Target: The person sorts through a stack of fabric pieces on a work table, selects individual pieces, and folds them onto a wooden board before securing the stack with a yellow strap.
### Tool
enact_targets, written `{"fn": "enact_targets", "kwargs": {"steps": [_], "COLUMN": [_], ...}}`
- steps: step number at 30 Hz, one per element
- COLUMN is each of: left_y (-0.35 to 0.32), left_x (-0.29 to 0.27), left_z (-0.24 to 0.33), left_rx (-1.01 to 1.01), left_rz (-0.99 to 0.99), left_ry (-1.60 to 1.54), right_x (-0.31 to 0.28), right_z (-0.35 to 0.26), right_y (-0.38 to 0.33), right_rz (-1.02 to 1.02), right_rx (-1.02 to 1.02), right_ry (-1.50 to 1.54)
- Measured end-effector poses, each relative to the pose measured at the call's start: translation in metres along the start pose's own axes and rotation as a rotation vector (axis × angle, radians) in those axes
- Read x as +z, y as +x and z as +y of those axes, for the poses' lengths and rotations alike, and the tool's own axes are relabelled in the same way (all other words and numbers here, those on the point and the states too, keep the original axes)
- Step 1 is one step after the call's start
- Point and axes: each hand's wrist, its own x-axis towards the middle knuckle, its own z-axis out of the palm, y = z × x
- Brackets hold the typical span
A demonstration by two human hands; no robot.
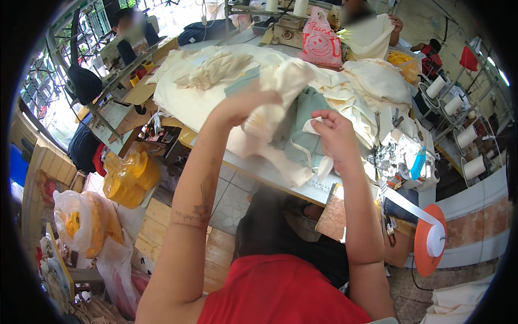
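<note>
My right hand [337, 137] is closed in a pinch on an edge of white cloth [312, 126], above the front of the work table. My left hand [249, 103] is raised over the table and smeared by motion, so its finger grip does not show. Blurred cream fabric [288, 81] hangs right beside it and drops toward the table's front edge. Between the hands lies grey-green fabric [310, 105], partly covered by the cream cloth. A large heap of cream fabric [189, 89] spreads over the table behind my hands.
A sewing machine [291, 29] and a pink plastic bag [321, 40] stand at the back. At right are thread cones [467, 137] and a white tape roll on an orange disc [430, 240]. Yellow bundles in plastic [132, 175] sit at left. Other people work beyond the table.
</note>
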Motion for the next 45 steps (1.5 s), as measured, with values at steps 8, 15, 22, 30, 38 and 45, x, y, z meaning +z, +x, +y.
{"fn": "enact_targets", "kwargs": {"steps": [8, 15, 22, 30, 38, 45], "left_y": [0.002, -0.045, -0.075, 0.036, 0.056, 0.067], "left_x": [-0.106, -0.162, -0.184, -0.144, -0.092, -0.095], "left_z": [-0.047, -0.026, 0.041, 0.055, 0.035, 0.005], "left_rx": [0.394, 0.582, 0.352, 0.128, 0.124, 0.212], "left_rz": [-0.142, 0.021, 0.673, 0.852, 0.819, 0.731], "left_ry": [-1.072, -0.940, -0.200, 1.303, 1.547, 1.659], "right_x": [0.012, 0.011, 0.012, 0.013, 0.009, 0.014], "right_z": [0.014, 0.009, 0.003, 0.005, 0.010, 0.011], "right_y": [0.009, 0.004, 0.001, 0.002, 0.004, 0.002], "right_rz": [0.068, 0.068, 0.070, 0.060, 0.051, 0.032], "right_rx": [-0.199, -0.152, -0.092, -0.076, -0.112, -0.117], "right_ry": [-0.242, -0.162, -0.158, -0.127, -0.125, -0.131]}}
